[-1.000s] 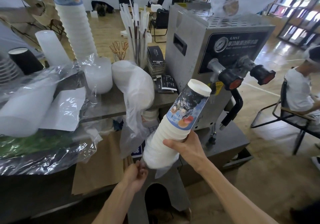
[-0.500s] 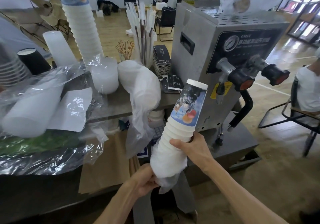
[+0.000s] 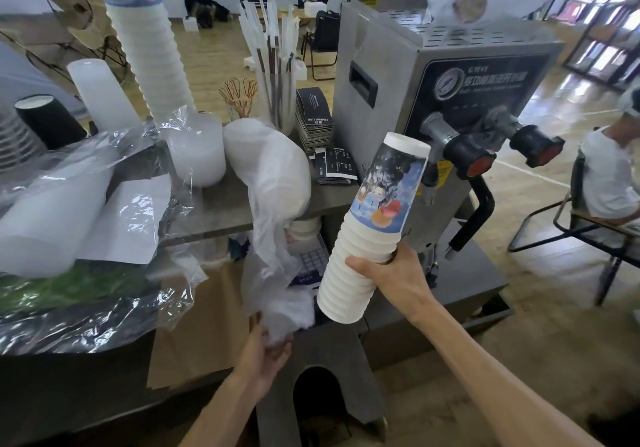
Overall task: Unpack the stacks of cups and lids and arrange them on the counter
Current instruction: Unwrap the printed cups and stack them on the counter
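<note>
Two hands are at work, each with its fingers closed on something different. The right hand (image 3: 391,280) has thumb and fingers curled round the cup stack (image 3: 367,239) about midway up; the stack is inverted, its base tilted toward 1 o'clock, and is held in the air in front of the steel machine (image 3: 381,76). The left hand (image 3: 266,360), at 7 o'clock from the stack, pinches a bunch of thin white plastic wrap (image 3: 291,308) between curled fingers. The wrap looks fully off the cups: their lower rims show bare, and the wrap trails up toward 11 o'clock.

As I read it, the step in hand is the unwrapping of this stack, and it is all but finished. Next the wrap needs dropping aside and the stack standing on the counter (image 3: 225,204), which lies at 10 o'clock from the stack. Room is tight there: a tall stack (image 3: 152,52), bagged lids (image 3: 273,169) and loose film (image 3: 86,308) crowd it, so a clear patch must be chosen.
</note>
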`<state>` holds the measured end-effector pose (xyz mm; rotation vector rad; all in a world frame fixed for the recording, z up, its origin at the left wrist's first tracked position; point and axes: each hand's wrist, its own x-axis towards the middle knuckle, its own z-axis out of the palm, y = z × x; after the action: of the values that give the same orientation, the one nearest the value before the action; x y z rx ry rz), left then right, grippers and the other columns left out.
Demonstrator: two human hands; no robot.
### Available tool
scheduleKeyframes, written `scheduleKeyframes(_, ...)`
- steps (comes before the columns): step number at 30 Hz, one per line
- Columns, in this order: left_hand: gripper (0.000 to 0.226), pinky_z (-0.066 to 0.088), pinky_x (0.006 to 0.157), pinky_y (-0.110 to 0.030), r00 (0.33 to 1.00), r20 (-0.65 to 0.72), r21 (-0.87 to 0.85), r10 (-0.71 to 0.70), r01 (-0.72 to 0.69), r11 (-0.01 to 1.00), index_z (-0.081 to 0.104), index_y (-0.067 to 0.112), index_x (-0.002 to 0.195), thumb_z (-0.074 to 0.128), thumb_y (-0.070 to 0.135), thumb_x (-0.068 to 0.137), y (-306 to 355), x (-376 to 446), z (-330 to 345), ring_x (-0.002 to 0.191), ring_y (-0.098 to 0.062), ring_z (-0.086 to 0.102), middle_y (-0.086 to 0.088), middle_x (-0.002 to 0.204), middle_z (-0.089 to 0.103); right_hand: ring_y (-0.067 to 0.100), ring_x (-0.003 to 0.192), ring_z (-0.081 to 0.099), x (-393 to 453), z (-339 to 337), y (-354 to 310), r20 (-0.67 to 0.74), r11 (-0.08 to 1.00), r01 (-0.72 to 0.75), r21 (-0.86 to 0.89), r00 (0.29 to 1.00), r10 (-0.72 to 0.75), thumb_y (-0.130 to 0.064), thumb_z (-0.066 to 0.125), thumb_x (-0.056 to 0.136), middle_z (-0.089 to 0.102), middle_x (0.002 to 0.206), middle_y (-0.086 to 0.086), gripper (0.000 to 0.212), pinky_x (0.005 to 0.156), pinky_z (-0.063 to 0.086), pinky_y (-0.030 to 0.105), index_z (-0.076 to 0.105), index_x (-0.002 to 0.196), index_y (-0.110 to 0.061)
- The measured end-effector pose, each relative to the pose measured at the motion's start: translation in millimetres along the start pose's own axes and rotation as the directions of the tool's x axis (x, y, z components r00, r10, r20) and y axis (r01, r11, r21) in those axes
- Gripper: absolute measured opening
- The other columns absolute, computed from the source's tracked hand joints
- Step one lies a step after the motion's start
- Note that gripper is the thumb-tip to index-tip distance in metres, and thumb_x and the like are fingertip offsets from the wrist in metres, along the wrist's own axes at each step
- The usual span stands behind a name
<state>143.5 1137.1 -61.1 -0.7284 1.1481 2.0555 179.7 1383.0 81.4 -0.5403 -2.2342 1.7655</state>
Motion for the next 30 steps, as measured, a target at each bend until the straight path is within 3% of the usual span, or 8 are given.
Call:
scheduleKeyframes(4, 0.033, 0.035, 0.115, -0.047, 0.988, -0.002, 0.288, 0.153, -0.146, 0.946, 0.038, 0.022, 0.137, 0.043, 0.014, 0.105, 11, 5, 12, 0.129, -0.029, 0.052, -0.009, 0.137, 0.053, 0.008, 0.106, 0.07, -4, 4, -2, -0.023, 0.999, 0.038, -0.024, 0.999, -0.038, -0.058, 0.088, 0.054, 0.073, 0.118, -0.013, 0.084, 0.09, 0.06, 0.031, 0.063, 0.128, -0.029)
scheduleKeyframes(9, 0.028, 0.048, 0.091, -0.035, 0.985, -0.065, 0.608, 0.161, -0.089, 0.789, 0.055, 0.023, 0.121, 0.049, 0.005, 0.101, 5, 5, 4, 0.104, -0.022, 0.06, -0.007, 0.117, 0.063, 0.004, 0.105, 0.069, -7, 7, -13, 0.013, 0.994, 0.09, -0.056, 0.996, -0.09, -0.045, 0.092, 0.062, 0.073, 0.116, -0.018, 0.072, 0.091, 0.06, 0.033, 0.063, 0.126, -0.032)
scheduleKeyframes(12, 0.054, 0.051, 0.09, -0.033, 0.97, -0.025, 0.851, 0.241, -0.106, 0.515, 0.044, 0.019, 0.144, 0.056, 0.009, 0.093, 4, -5, -2, 0.109, -0.025, 0.062, -0.01, 0.124, 0.062, 0.005, 0.106, 0.069, -7, 11, -25, 0.028, 0.991, 0.122, -0.056, 0.992, -0.121, -0.051, 0.09, 0.058, 0.073, 0.118, -0.015, 0.077, 0.091, 0.06, 0.037, 0.062, 0.127, -0.031)
scheduleKeyframes(15, 0.031, 0.057, 0.085, -0.037, 0.936, 0.192, 0.921, 0.294, -0.275, 0.275, 0.06, 0.029, 0.118, 0.059, 0.018, 0.089, 24, -42, 15, 0.091, -0.016, 0.068, 0.003, 0.105, 0.07, 0.005, 0.107, 0.069, -6, 17, -49, 0.049, 0.984, 0.176, -0.037, 0.984, -0.174, -0.055, 0.088, 0.056, 0.072, 0.119, -0.014, 0.081, 0.09, 0.06, 0.036, 0.06, 0.129, -0.032)
scheduleKeyframes(17, 0.014, 0.059, 0.084, -0.036, 0.873, 0.324, 0.879, 0.364, -0.42, 0.225, 0.065, 0.035, 0.101, 0.064, 0.024, 0.092, 47, -80, 41, 0.082, -0.006, 0.071, 0.01, 0.092, 0.074, 0.004, 0.107, 0.068, -5, 21, -72, 0.075, 0.975, 0.222, -0.028, 0.973, -0.219, -0.054, 0.089, 0.058, 0.071, 0.12, -0.017, 0.081, 0.088, 0.058, 0.029, 0.058, 0.13, -0.034)
scheduleKeyframes(21, 0.03, 0.056, 0.083, -0.018, 0.634, 0.47, 0.726, 0.614, -0.673, 0.139, 0.059, 0.032, 0.12, 0.07, 0.027, 0.092, 105, -145, 85, 0.093, 0.005, 0.066, 0.016, 0.106, 0.068, 0.001, 0.105, 0.069, 0, 32, -122, 0.113, 0.957, 0.288, 0.011, 0.951, -0.288, -0.038, 0.093, 0.067, 0.072, 0.116, -0.019, 0.07, 0.088, 0.057, 0.025, 0.06, 0.129, -0.031)
scheduleKeyframes(25, 0.054, 0.057, 0.087, -0.024, 0.51, 0.507, 0.698, 0.695, -0.716, 0.017, 0.05, 0.04, 0.132, 0.075, 0.047, 0.084, 157, -182, 105, 0.102, 0.005, 0.063, 0.02, 0.119, 0.063, 0.005, 0.102, 0.071, 7, 50, -175, 0.128, 0.933, 0.36, 0.022, 0.924, -0.36, -0.046, 0.09, 0.066, 0.074, 0.114, -0.015, 0.068, 0.089, 0.06, 0.031, 0.063, 0.126, -0.029)
scheduleKeyframes(30, 0.057, 0.057, 0.077, -0.03, 0.298, 0.517, 0.688, 0.802, -0.702, -0.183, 0.048, 0.043, 0.129, 0.078, 0.044, 0.081, 242, -231, 124, 0.09, -0.005, 0.066, 0.016, 0.116, 0.065, -0.002, 0.084, 0.072, 28, 87, -273, 0.113, 0.88, 0.475, 0.011, 0.874, -0.473, -0.031, 0.088, 0.076, 0.076, 0.091, -0.021, 0.031, 0.072, 0.06, 0.022, 0.069, 0.1, -0.036)
